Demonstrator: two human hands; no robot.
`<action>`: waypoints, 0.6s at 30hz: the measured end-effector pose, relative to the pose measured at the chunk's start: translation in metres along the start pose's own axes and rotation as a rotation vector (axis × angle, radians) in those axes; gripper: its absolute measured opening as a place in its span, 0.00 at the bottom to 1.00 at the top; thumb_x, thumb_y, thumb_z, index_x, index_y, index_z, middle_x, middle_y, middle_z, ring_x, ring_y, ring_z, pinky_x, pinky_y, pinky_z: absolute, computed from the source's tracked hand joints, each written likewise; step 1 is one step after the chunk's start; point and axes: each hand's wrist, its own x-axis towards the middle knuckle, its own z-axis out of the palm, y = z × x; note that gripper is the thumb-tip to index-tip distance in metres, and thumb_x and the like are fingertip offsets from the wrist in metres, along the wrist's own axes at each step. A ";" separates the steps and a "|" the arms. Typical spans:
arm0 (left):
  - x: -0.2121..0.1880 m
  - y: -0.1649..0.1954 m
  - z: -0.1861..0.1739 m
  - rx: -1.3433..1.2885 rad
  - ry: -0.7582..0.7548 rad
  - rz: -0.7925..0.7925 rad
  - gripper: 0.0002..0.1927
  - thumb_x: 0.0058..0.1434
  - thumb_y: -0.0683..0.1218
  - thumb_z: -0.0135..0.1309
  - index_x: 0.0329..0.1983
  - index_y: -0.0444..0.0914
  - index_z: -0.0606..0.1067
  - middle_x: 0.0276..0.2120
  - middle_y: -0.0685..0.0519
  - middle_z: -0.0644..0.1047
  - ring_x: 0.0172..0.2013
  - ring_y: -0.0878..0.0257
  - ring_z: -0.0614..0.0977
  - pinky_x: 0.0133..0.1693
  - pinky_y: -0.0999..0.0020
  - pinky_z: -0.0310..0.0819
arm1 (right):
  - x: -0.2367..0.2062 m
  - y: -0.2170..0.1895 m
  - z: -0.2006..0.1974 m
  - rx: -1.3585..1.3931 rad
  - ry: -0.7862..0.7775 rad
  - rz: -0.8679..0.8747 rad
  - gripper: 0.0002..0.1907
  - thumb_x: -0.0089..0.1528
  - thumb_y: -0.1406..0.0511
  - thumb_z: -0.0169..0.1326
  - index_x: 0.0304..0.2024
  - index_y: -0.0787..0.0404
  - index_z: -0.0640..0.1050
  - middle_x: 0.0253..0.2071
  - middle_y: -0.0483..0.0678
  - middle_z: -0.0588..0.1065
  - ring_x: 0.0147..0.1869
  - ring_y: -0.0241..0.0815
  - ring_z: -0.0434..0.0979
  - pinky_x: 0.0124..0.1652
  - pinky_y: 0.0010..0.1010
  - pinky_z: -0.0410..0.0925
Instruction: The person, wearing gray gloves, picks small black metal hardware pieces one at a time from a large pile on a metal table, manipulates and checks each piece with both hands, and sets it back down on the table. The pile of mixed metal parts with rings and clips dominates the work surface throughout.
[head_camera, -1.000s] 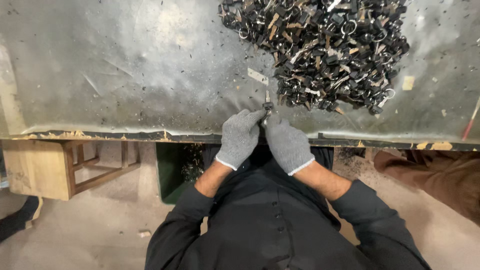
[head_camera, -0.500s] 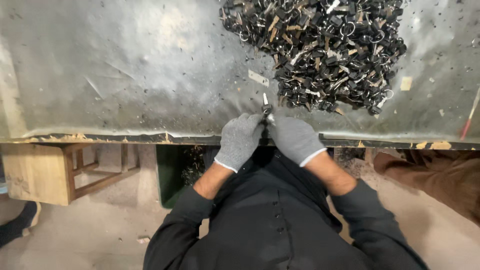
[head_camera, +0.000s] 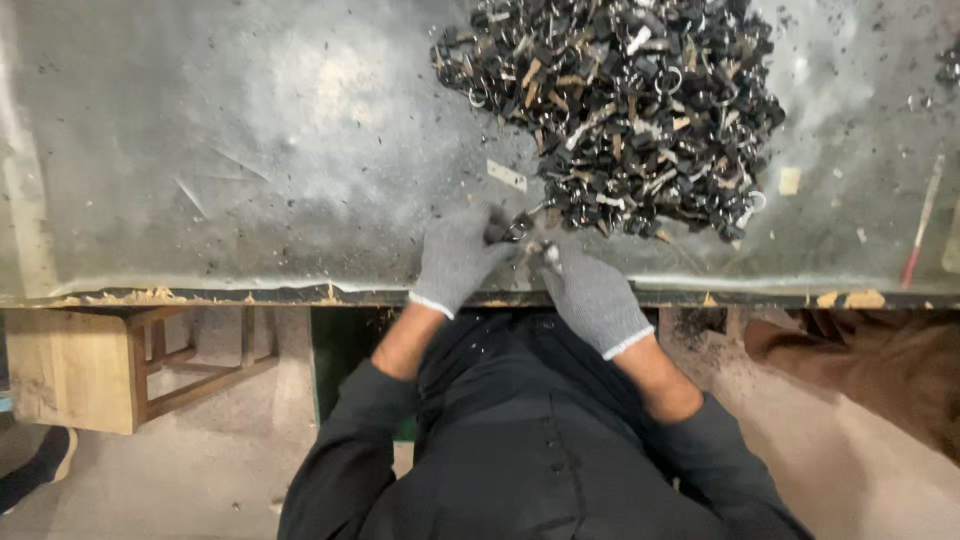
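So compared to a moment ago, both hands have slid up off the bench edge and sit closer to the heap. The left hand in a grey knit glove (head_camera: 458, 258) is closed round a small dark metal ring piece (head_camera: 512, 229), which sits between the two hands, right at the near edge of the heap. The right hand in a matching grey glove (head_camera: 592, 295) pinches something small and pale at its fingertips; can't tell what it is.

No real containers here, just a big loose heap of black and tan straps with metal rings (head_camera: 620, 110) dumped on the scuffed grey metal-topped workbench (head_camera: 250, 150).

Around it: a pale rectangular tag (head_camera: 506, 175) just left of the heap, a red-tipped stick (head_camera: 922, 222) far right, a wooden stool (head_camera: 90, 365) under the bench on the left.
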 end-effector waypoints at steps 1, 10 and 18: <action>-0.006 -0.002 0.001 -0.023 0.069 -0.001 0.16 0.51 0.49 0.68 0.41 0.41 0.79 0.32 0.52 0.83 0.34 0.54 0.85 0.38 0.58 0.76 | 0.001 0.000 -0.002 0.012 -0.001 -0.038 0.21 0.64 0.58 0.53 0.57 0.62 0.71 0.33 0.64 0.79 0.37 0.67 0.80 0.36 0.56 0.72; -0.031 -0.009 0.033 -0.005 0.339 0.213 0.10 0.55 0.41 0.60 0.41 0.39 0.79 0.36 0.47 0.80 0.39 0.48 0.82 0.41 0.53 0.75 | 0.023 -0.006 0.014 -0.054 -0.046 -0.129 0.17 0.67 0.58 0.51 0.50 0.63 0.71 0.34 0.60 0.79 0.36 0.62 0.82 0.34 0.52 0.74; -0.031 -0.023 0.040 0.109 0.275 0.234 0.08 0.56 0.42 0.59 0.39 0.40 0.78 0.32 0.48 0.78 0.37 0.49 0.81 0.40 0.52 0.74 | 0.020 -0.016 0.006 -0.031 -0.061 -0.057 0.14 0.67 0.61 0.50 0.47 0.66 0.70 0.30 0.61 0.79 0.35 0.64 0.82 0.32 0.52 0.73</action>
